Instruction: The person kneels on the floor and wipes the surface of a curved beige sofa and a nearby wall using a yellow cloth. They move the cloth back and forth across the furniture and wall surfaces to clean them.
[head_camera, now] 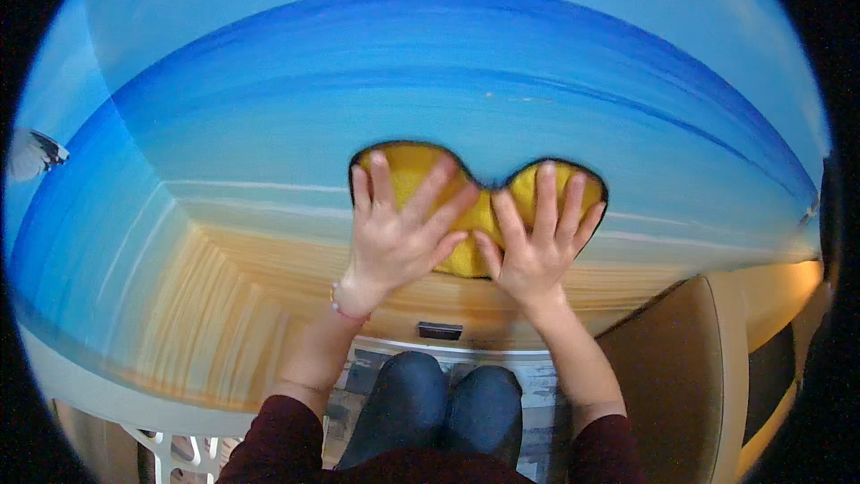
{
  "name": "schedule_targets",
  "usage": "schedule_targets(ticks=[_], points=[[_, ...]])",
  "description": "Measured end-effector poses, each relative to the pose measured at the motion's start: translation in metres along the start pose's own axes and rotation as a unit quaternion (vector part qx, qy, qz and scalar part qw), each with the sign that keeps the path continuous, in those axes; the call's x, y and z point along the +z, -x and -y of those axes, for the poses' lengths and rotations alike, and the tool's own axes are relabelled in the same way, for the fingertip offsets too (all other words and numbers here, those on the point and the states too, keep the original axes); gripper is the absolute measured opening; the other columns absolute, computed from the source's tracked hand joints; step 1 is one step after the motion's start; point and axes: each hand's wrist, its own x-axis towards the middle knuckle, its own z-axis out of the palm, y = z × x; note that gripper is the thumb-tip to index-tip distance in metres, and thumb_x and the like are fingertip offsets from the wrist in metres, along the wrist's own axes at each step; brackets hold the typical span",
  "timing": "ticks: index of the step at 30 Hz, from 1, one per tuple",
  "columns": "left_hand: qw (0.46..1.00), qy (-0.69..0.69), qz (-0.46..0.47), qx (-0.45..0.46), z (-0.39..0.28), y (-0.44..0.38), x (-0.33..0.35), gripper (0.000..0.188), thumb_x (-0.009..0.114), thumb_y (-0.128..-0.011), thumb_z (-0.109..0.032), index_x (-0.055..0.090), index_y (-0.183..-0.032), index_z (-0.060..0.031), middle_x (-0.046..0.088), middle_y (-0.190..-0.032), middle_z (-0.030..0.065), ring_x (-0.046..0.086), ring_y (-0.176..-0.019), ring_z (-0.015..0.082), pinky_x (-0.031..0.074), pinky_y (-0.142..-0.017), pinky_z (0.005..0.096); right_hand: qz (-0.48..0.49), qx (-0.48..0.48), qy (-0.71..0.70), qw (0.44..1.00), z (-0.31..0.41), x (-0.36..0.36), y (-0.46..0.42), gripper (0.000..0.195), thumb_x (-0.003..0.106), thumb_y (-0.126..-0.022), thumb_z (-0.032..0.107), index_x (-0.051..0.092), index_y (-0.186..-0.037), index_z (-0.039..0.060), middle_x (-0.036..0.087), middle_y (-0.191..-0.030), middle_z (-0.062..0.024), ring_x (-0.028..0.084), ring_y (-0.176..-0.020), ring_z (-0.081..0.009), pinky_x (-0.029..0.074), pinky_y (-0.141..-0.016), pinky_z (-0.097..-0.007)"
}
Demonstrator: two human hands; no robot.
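Observation:
A flat yellow piece with a black edge and two rounded lobes (463,262) lies against a wall painted as a sea and beach (416,107). Spread over its left lobe is my left hand (398,235), palm towards it, some fingers blurred. A beaded bracelet circles that wrist. My right hand (537,235) rests over the smaller right lobe, also with fingers apart. The thumbs point towards each other over the piece's middle. Neither hand grips anything.
Below the piece, a dark rectangular wall fitting (439,331) sits low on the wall. At the right stands a brown panel with a pale rounded edge (719,349). White openwork (181,454) shows at lower left. My knees are close to the wall, above a patterned floor (537,403).

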Motion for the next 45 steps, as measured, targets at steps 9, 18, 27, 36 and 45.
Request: schedule_targets(ticks=[9, 18, 27, 36, 45], points=[[0.985, -0.016, -0.133, -0.105, 0.039, -0.088, -0.027, 0.070, 0.053, -0.089, -0.049, 0.045, -0.143, -0.0041, 0.029, -0.156, 0.0148, 0.010, -0.138, 0.0613, 0.014, -0.109, 0.0696, -0.091, 0.019, -0.009, 0.996, 0.029, -0.021, -0.148, 0.046, 0.058, -0.090, 0.035, 0.058, -0.135, 0.0257, 0.038, -0.152, -0.0115, 0.028, -0.143, -0.0346, 0.006, -0.117, -0.0494], [0.988, -0.049, -0.080, -0.124, 0.038, 0.050, -0.004, 0.074, 0.039, -0.094, -0.060, 0.044, -0.142, -0.0038, 0.029, -0.155, 0.0171, 0.008, -0.138, 0.0621, 0.010, -0.107, 0.0721, -0.009, -0.072, -0.012, 0.997, 0.072, 0.020, -0.012, 0.040, 0.055, -0.089, 0.040, 0.063, -0.128, 0.0358, 0.042, -0.149, -0.0132, 0.029, -0.142, -0.0393, 0.001, -0.116, -0.0569], [0.981, -0.099, -0.131, -0.104, 0.128, -0.069, -0.058, 0.070, 0.041, -0.095, -0.051, 0.034, -0.149, -0.0070, 0.023, -0.158, 0.0160, 0.008, -0.142, 0.0542, 0.009, -0.112, 0.0647, -0.080, -0.005, -0.050, 0.995, 0.100, -0.002, -0.164, 0.046, 0.061, -0.088, 0.026, 0.059, -0.133, 0.0316, 0.040, -0.152, -0.0056, 0.029, -0.143, -0.0316, 0.004, -0.118, -0.0489], [0.988, -0.066, -0.045, -0.131, 0.082, 0.050, -0.025, 0.054, 0.038, -0.096, -0.040, 0.052, -0.117, 0.0082, 0.021, -0.155, 0.0266, 0.005, -0.137, 0.0637, 0.011, -0.106, 0.0733, -0.029, -0.113, -0.046, 0.992, 0.125, 0.039, -0.036, 0.022, 0.058, -0.088, 0.028, 0.070, -0.106, 0.0252, 0.054, -0.141, -0.0068, 0.040, -0.138, -0.0298, 0.008, -0.117, -0.0508], [0.972, -0.121, -0.152, -0.132, 0.185, -0.050, -0.075, 0.063, 0.045, -0.094, -0.043, 0.040, -0.146, -0.0062, 0.024, -0.158, 0.0162, 0.009, -0.142, 0.0550, 0.012, -0.110, 0.0659, -0.179, -0.101, -0.045, 0.978, 0.152, 0.048, -0.193, 0.040, 0.062, -0.087, 0.023, 0.062, -0.126, 0.0171, 0.046, -0.148, -0.0034, 0.037, -0.140, -0.0252, 0.012, -0.116, -0.0478]])
